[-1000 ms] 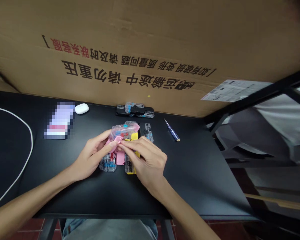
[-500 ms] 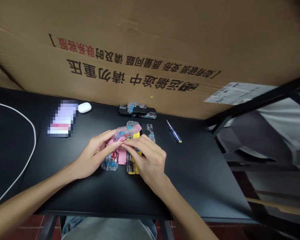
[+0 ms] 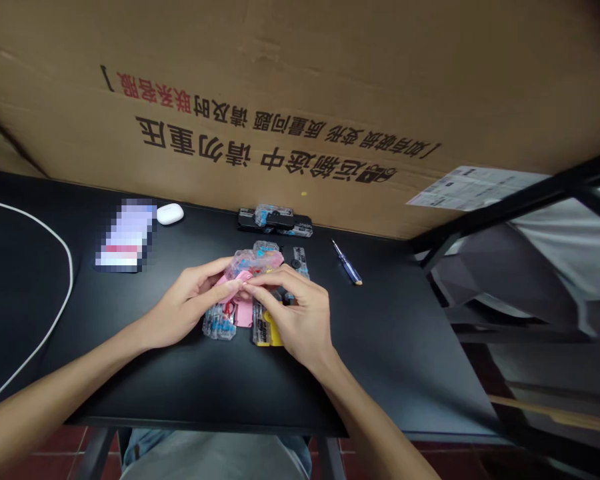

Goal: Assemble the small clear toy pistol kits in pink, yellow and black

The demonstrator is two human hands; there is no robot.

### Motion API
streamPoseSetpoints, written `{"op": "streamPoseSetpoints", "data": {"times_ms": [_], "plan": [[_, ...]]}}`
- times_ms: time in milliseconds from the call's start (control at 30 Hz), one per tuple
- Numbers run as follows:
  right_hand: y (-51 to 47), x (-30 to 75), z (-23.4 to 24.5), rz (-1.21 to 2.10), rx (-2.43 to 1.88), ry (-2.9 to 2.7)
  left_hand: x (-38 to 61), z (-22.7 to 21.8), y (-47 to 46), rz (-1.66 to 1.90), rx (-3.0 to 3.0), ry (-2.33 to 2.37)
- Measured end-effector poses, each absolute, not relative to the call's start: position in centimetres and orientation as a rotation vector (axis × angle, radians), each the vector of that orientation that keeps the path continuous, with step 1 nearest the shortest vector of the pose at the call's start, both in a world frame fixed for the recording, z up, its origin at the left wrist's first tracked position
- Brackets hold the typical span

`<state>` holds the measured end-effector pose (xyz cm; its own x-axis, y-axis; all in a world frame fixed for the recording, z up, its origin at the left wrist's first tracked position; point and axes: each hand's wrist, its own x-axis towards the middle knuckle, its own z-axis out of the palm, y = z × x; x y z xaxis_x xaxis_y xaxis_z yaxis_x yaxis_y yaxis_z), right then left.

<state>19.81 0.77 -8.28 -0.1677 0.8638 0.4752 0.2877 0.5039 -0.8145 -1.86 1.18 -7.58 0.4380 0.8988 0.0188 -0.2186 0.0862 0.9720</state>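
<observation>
My left hand [image 3: 187, 303] is closed around a pink-and-clear plastic piece [image 3: 253, 262] with blue marks, held over the desk. My right hand [image 3: 300, 310] pinches at its near side, thumb and forefinger meeting the left fingertips. Whatever small part lies between those fingertips is hidden. Beneath the hands lies another clear piece with pink and red parts [image 3: 220, 323]. Beside it, partly covered by my right hand, is a yellow-and-clear piece [image 3: 263, 328]. A black-and-clear piece [image 3: 301, 259] shows just beyond my right fingers.
Black-and-clear pieces [image 3: 275, 220] are stacked against a large cardboard box [image 3: 280, 80]. To the right lies a screwdriver [image 3: 347, 263]. A phone [image 3: 125, 237], a white earbud case [image 3: 170, 214] and a white cable [image 3: 63, 243] are on the left of the black desk [image 3: 405, 360].
The held piece has tilted a little, showing more of its pink part. My right fingers have shifted slightly and spread over the yellow piece. My left hand stays nearly in place.
</observation>
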Motion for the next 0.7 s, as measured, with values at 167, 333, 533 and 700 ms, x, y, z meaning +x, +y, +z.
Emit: {"op": "streamPoseSetpoints", "data": {"times_ms": [167,333,533,700], "plan": [[0.8,19.8,-8.2,0.778,-1.015,-1.659,-2.1,-7.8,1.3,0.93,1.18,0.74],[0.8,19.9,-8.4,0.793,-1.052,-1.646,-2.1,-7.7,1.4,0.897,1.159,0.751],[0.9,19.7,-8.9,0.594,-1.021,-1.778,-2.1,-7.9,1.4,0.919,1.149,0.817],[0.8,19.5,-9.7,0.408,-0.995,-1.843,-1.7,-7.9,1.1,0.974,1.148,0.868]]}}
